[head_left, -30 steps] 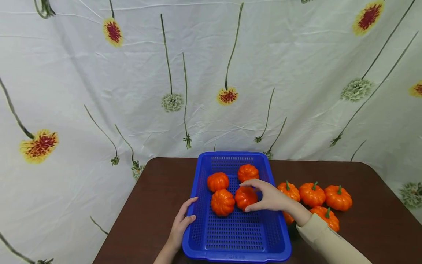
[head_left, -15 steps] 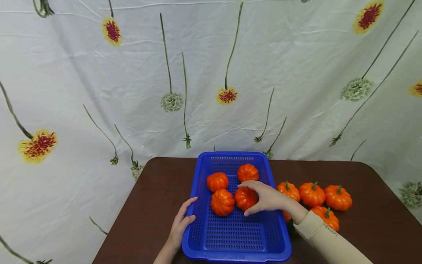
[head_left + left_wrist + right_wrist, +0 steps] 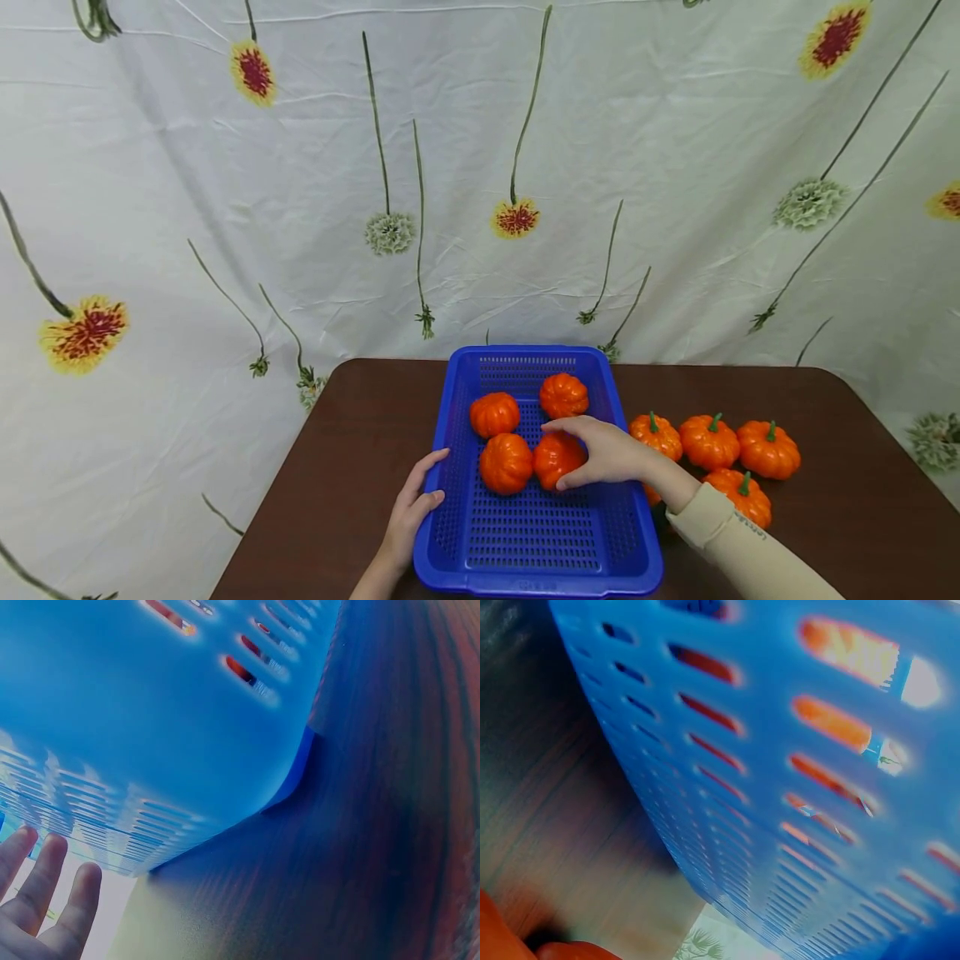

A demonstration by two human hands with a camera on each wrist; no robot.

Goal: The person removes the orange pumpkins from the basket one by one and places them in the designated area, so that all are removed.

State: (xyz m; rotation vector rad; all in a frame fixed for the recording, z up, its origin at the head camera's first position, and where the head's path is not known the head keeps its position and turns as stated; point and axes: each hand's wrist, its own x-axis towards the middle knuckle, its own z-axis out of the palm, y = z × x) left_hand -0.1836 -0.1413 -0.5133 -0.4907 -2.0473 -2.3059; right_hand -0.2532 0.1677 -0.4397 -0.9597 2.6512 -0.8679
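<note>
A blue perforated plastic basket [image 3: 534,582] stands on the table with several small orange pumpkins inside. My right hand [image 3: 611,450] reaches over its right wall, thumb and fingers curved round the near right pumpkin [image 3: 557,460]. Touching that one on the left is another pumpkin [image 3: 506,464]. Farther back in the basket sit a left pumpkin [image 3: 494,414] and a right pumpkin [image 3: 563,395]. At the left rim, my left hand [image 3: 411,510] rests against the basket with fingers extended; the left wrist view shows its straight fingers [image 3: 79,904] beside the slotted wall.
Right of the basket, several green-stemmed pumpkins stand on the dark brown table [image 3: 360,450], including a far right pumpkin [image 3: 769,450] and a nearer pumpkin [image 3: 741,495]. One is partly hidden behind my right wrist. A flower-printed white cloth [image 3: 450,275] hangs behind the table.
The near right pumpkin under my right hand has shifted slightly toward me, and its left neighbour has turned a little. My left hand stays at the rim.
</note>
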